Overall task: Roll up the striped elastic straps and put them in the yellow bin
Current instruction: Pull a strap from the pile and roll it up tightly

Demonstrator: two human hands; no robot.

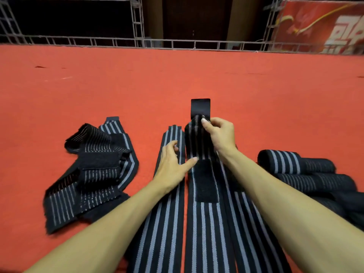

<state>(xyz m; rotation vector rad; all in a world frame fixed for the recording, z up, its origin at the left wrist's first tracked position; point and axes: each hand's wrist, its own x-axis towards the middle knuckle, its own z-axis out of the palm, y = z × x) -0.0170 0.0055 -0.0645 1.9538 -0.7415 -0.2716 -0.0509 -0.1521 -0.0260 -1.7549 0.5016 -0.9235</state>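
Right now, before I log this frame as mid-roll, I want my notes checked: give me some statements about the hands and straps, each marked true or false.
1. The right hand pinches the far end of the middle strap. True.
2. The left hand holds a rolled strap. False: it rests open on a flat strap.
3. Rolled straps lie on the carpet, right of the arms. True.
4. The yellow bin stands between the hands. False: no bin is in view.
5. A loose pile of straps lies left of the left arm. True.
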